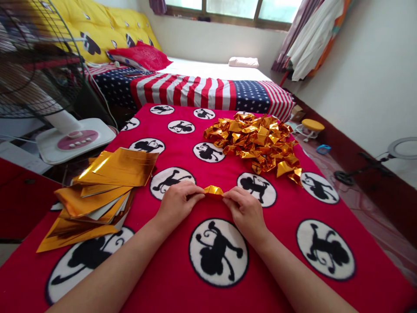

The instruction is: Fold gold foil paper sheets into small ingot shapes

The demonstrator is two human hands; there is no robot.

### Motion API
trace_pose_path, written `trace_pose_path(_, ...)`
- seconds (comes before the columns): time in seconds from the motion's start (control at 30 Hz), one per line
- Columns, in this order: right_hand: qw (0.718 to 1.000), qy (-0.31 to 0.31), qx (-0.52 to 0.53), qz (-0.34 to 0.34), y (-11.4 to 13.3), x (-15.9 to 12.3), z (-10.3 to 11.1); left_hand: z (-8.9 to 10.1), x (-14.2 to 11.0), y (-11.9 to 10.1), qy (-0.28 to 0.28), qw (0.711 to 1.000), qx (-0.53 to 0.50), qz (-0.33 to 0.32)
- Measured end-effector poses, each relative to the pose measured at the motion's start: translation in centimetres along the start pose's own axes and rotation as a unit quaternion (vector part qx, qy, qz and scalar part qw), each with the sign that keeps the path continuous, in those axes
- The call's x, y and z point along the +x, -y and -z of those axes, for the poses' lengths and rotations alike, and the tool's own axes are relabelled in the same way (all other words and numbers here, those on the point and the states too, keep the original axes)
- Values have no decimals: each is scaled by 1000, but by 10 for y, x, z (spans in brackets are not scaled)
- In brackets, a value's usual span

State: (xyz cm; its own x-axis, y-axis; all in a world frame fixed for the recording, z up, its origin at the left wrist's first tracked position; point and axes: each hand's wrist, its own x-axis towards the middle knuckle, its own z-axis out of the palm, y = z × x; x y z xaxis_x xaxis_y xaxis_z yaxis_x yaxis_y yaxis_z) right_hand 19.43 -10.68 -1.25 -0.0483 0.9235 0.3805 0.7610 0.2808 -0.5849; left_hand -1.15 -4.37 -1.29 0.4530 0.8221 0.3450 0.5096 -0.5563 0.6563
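Observation:
A small folded gold paper ingot (213, 190) is stretched between my two hands over the middle of the table. My left hand (180, 199) pinches its left tip between thumb and fingers. On the other side, my right hand (245, 209) pinches the right tip in the same way. To the left lies a stack of flat gold foil paper sheets (127, 167), fanned out unevenly. Beyond my right hand, at the far right of the table, spreads a heap of folded gold paper pieces (257, 139).
A red cloth with monkey-print circles (280, 261) covers the table. At the left stands a fan (74, 134) on a white base. Behind is a bed with a flag-patterned cover (202, 91). A yellow stool (312, 126) and a ring light (404, 148) are at the right.

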Motion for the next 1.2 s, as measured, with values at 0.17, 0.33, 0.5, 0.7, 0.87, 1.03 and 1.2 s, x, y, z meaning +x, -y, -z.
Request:
trace_pose_path(0.17,999,-12,-32,-24,2,3,-3,-3,5,-2,-16,999,19,29)
trace_pose_path(0.33,996,-19,-61,-64,4,3,-5,-7,7,-5,-31,997,58,35)
trace_pose_path(0.5,995,-16,-88,-47,5,2,-7,-9,9,-7,-42,994,91,33)
trace_pose_path(0.7,995,-17,-90,-30,6,2,-8,-9,10,-12,-29,993,107,51)
trace_pose_path(0.87,994,-18,-87,-60,6,1,-8,-10,11,-10,-25,994,91,62)
trace_pose_path(1.03,993,-23,-48,-105,8,3,-7,-8,10,-4,-21,996,15,81)
trace_pose_path(1.2,993,-35,-10,-113,7,3,-7,-6,9,-3,-24,995,-41,91)
